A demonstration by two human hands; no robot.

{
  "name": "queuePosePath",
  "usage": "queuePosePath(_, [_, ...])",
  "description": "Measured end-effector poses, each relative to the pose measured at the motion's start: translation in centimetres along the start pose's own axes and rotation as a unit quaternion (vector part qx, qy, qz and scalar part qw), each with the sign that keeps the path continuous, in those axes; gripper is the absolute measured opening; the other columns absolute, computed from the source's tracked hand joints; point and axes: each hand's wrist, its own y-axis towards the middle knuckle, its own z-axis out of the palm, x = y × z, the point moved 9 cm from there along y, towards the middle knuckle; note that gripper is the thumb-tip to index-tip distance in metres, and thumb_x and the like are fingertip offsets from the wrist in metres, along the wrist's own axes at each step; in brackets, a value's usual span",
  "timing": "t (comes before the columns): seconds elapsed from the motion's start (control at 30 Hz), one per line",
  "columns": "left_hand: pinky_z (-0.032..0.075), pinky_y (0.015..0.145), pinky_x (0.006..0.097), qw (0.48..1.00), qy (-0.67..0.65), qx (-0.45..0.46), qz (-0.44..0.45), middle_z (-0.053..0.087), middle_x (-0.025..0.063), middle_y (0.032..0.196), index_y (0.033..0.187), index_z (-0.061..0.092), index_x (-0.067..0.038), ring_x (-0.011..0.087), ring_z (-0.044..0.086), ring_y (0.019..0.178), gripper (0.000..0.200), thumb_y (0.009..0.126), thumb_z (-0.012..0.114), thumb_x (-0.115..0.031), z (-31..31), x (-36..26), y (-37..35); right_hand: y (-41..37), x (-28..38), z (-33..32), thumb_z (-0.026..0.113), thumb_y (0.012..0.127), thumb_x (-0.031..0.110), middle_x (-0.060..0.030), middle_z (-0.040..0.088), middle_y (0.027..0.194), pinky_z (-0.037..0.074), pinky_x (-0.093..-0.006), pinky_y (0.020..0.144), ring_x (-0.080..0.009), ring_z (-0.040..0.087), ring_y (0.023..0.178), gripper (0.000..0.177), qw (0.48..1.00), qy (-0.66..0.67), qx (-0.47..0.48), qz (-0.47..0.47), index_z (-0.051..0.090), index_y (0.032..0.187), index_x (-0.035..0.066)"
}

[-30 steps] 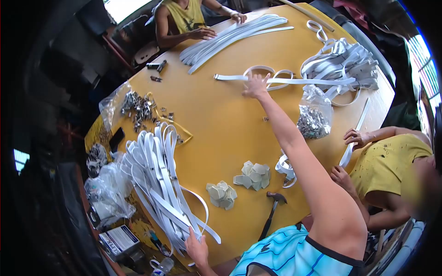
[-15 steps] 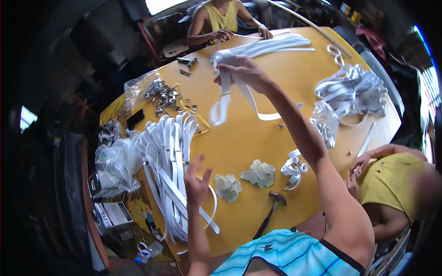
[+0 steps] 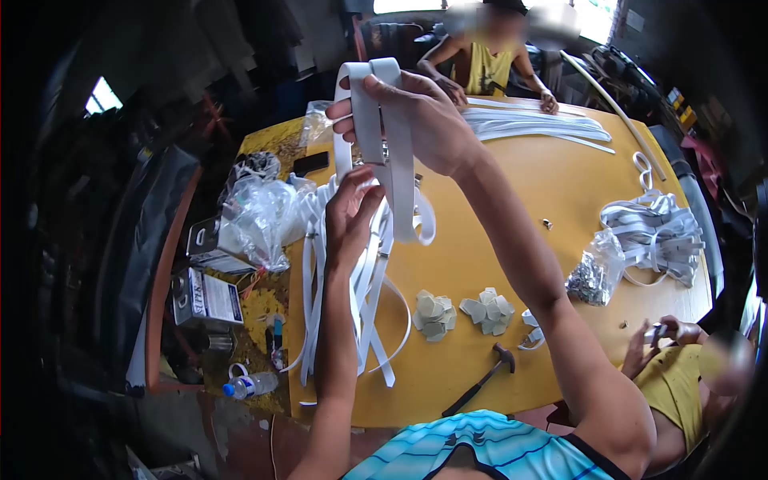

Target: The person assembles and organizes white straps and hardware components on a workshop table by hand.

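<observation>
My right hand (image 3: 438, 126) is raised over the table, thumb and fingers closed round a looped white strap (image 3: 368, 116) that hangs down in folds. A small metal fitting shows between the hanging lengths. Just below, my left hand (image 3: 350, 214) has its fingers curled against the lower part of this strap, seemingly pinching its edge; the exact contact is partly hidden. Behind and beneath the left hand lies a bundle of white straps (image 3: 372, 312), some with metal fittings.
Two piles of pale cut pieces (image 3: 436, 316) and a hammer (image 3: 490, 378) lie near me. At right are a strap heap (image 3: 656, 232) and a bag of metal parts (image 3: 596, 268). Co-workers sit opposite and at right. A plastic bottle (image 3: 254, 386) lies at lower left.
My right hand has brought the strap closer to me, and my left hand has risen from above the bundle to meet it. The view has shifted left.
</observation>
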Motion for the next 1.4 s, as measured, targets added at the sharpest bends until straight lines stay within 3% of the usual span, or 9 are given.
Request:
queuePosePath(0.17, [0.042,0.099,0.0356,0.936,0.265,-0.195,0.128,0.064,0.011,0.117,0.119,0.06,-0.001,0.0204,0.058,0.112,0.027,0.092,0.062,-0.001,-6.7,-9.3,-4.5,1.0,-3.4,0.9,0.054,0.1,0.023,-0.0177,0.07,0.09,0.059,-0.0326,0.069,-0.0222,0.071,0.077,0.032,0.992,-0.121,0.014,0.02,0.058,0.113,-0.006])
queuePosePath(0.27, [0.038,0.102,0.0426,0.818,0.499,-0.101,0.268,0.063,0.0112,0.12,0.13,0.056,-0.005,0.032,0.057,0.114,0.051,0.081,0.068,0.003,-4.3,-17.6,-2.4,-1.5,-3.7,4.7,0.065,0.094,0.032,-0.0085,0.066,0.073,0.053,-0.0247,0.054,-0.0128,0.065,0.058,0.039,0.966,-0.2,0.11,0.118,0.064,0.102,-0.006])
queuePosePath(0.37, [0.042,0.099,0.0418,0.805,0.56,0.05,0.188,0.066,0.0126,0.115,0.13,0.057,-0.01,0.0321,0.062,0.111,0.054,0.079,0.067,0.004,-3.9,-15.8,0.0,-2.1,-5.8,5.8,0.064,0.095,0.034,-0.0061,0.063,0.063,0.051,-0.0243,0.05,-0.0116,0.06,0.049,0.04,0.953,-0.23,0.15,0.124,0.064,0.098,-0.006])
queuePosePath(0.63, [0.049,0.068,0.0294,0.881,0.472,0.025,0.026,0.07,0.0146,0.09,0.112,0.063,-0.001,0.0201,0.069,0.078,0.029,0.086,0.052,0.007,-11.4,-15.2,-4.7,-2.3,-7.3,0.8,0.066,0.094,0.031,-0.0002,0.06,0.065,0.045,-0.0187,0.047,-0.0057,0.055,0.053,0.03,0.949,-0.266,0.13,0.105,0.066,0.097,0.001])
queuePosePath(0.77, [0.038,0.059,0.0244,0.918,0.346,-0.012,-0.195,0.055,0.003,0.073,0.104,0.062,0.002,0.0064,0.047,0.066,0.013,0.096,0.055,-0.006,-16.5,-9.2,-10.4,0.2,-10.2,-3.4,0.062,0.096,0.036,-0.0022,0.065,0.077,0.046,-0.0215,0.056,-0.0056,0.055,0.059,0.034,0.919,-0.346,0.177,0.069,0.069,0.102,0.003])
queuePosePath(0.97, [0.05,0.072,0.0326,0.903,0.399,-0.087,-0.135,0.07,0.0149,0.09,0.105,0.062,0.0,0.0197,0.068,0.085,0.025,0.094,0.064,-0.022,-15.8,-4.0,-14.5,7.8,-12.8,-5.4,0.055,0.095,0.033,-0.0149,0.069,0.081,0.049,-0.0391,0.067,-0.0242,0.066,0.07,0.036,0.78,-0.623,0.045,-0.035,0.067,0.105,0.0])
queuePosePath(1.13, [0.053,0.074,0.0404,0.866,0.46,-0.123,-0.154,0.069,0.0208,0.102,0.115,0.062,-0.004,0.036,0.068,0.091,0.037,0.087,0.071,-0.027,-17.0,8.2,-27.1,7.1,-16.1,-9.7,0.045,0.1,0.034,-0.0108,0.07,0.079,0.052,-0.0351,0.062,-0.022,0.067,0.065,0.036,0.819,-0.573,-0.015,0.032,0.062,0.112,0.004])
queuePosePath(1.33, [0.05,0.086,0.0409,0.801,0.44,-0.09,-0.395,0.066,0.0165,0.109,0.131,0.055,-0.007,0.0352,0.063,0.105,0.059,0.08,0.077,-0.027,-17.1,10.1,-31.6,5.3,-8.0,-7.3,0.049,0.102,0.029,-0.0076,0.06,0.064,0.044,-0.0285,0.046,-0.0134,0.057,0.049,0.033,0.853,-0.518,-0.059,0.012,0.054,0.117,0.0])
queuePosePath(1.4, [0.047,0.092,0.0412,0.833,0.472,-0.104,-0.271,0.063,0.0168,0.116,0.133,0.053,-0.006,0.0348,0.059,0.112,0.062,0.08,0.078,-0.025,-16.7,6.8,-27.2,4.3,-6.9,-4.1,0.051,0.101,0.03,-0.0022,0.052,0.059,0.034,-0.0234,0.037,-0.0046,0.044,0.04,0.032,0.872,-0.486,0.041,0.038,0.058,0.116,0.002])
